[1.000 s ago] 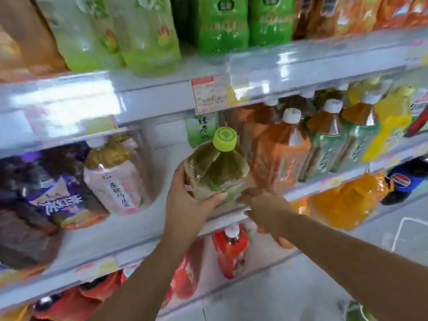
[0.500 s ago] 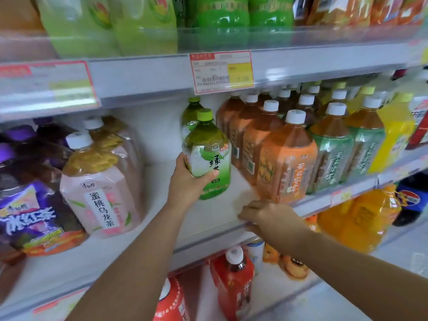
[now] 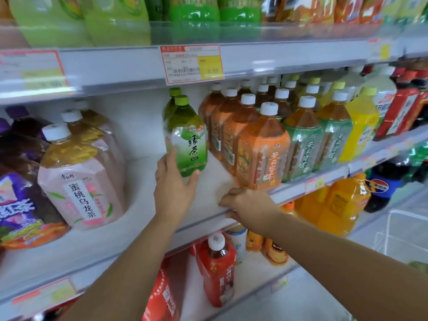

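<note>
Standing upright, green tea bottle (image 3: pixel 188 140), green cap, leafy label

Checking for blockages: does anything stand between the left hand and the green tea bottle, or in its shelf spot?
Nothing visible. The left hand holds the green tea bottle; it is on bare shelf, before another green-capped bottle, apart from the orange-labelled bottles.

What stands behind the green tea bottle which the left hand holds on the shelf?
Behind the green-capped plastic green tea bottle in the left hand, a second green-capped bottle shows only cap and shoulder; its body is covered. Whether more stand behind cannot be seen.
</note>
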The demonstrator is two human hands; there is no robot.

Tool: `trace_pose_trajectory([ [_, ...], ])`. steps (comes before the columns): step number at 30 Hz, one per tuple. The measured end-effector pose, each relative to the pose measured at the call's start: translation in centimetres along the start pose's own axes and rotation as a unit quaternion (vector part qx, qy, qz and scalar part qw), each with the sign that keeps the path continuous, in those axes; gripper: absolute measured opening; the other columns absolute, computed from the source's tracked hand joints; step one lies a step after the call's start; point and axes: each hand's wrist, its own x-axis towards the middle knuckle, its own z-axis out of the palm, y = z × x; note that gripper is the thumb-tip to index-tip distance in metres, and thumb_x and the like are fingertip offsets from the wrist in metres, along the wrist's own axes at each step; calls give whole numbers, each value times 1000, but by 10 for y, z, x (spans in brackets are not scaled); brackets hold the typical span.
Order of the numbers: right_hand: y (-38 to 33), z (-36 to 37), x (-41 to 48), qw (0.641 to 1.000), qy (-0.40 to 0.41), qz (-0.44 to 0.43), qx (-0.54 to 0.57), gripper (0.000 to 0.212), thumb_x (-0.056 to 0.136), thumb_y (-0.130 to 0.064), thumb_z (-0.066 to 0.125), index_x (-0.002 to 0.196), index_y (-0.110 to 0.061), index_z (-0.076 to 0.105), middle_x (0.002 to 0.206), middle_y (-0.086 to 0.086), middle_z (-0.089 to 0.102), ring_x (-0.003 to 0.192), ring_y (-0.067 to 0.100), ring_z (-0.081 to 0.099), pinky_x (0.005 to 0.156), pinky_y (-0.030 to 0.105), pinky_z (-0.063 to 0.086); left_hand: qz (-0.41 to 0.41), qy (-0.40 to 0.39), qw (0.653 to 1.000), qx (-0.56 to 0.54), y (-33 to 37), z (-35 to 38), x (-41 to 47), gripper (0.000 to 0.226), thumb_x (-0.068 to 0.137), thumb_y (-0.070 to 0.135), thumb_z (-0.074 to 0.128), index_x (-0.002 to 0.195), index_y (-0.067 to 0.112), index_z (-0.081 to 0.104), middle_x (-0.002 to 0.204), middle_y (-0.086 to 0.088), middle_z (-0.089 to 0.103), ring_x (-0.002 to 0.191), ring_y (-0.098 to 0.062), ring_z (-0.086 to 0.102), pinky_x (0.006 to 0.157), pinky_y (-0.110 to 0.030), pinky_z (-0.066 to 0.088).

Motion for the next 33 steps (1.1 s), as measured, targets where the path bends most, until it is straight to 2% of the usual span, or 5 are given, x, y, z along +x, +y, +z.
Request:
trace_pose_trajectory([
  [10, 75, -23, -118, 961, 159, 136, 179, 22, 89, -17, 60, 110, -16, 67, 112, 2, 66, 97, 18, 61, 81, 29, 48, 191, -85, 939, 272, -4, 24, -44, 42, 82, 45, 34, 82, 22, 69, 82, -6, 70, 60, -32, 64, 57, -36, 51],
  [15, 135, 9, -196, 918, 22, 383, 97, 27, 89, -30, 57, 114, -22, 64, 122, 1, 61, 106, 19, 57, 88, 35, 48, 216, -26, 944, 248, -2, 27, -47, 42, 81, 41, 39, 81, 15, 71, 80, -12, 70, 54, -34, 63, 58, -39, 50],
  [21, 130, 10, -212, 891, 161, 423, 31, 34, 93, -34, 50, 125, -23, 55, 132, 4, 51, 122, 25, 43, 97, 43, 41, 240, -17, 934, 263, -3, 28, -46, 25, 79, 28, 51, 79, 13, 71, 76, -14, 67, 52, -34, 62, 57, -42, 50],
  [27, 155, 23, -271, 821, -129, 555, 41, 39, 84, -34, 55, 117, -14, 54, 114, 11, 57, 100, 29, 56, 84, 39, 51, 238, -22, 936, 258, -8, 32, -44, 49, 83, 43, 31, 85, 14, 71, 83, -12, 68, 63, -35, 64, 63, -39, 46],
  [33, 148, 20, -276, 806, 51, 562, 179, 12, 84, -18, 65, 94, -11, 63, 98, 11, 61, 75, 24, 62, 68, 36, 56, 220, -36, 940, 258, -5, 28, -45, 32, 92, 30, 43, 91, 14, 71, 92, -11, 66, 75, -34, 65, 67, -38, 45],
])
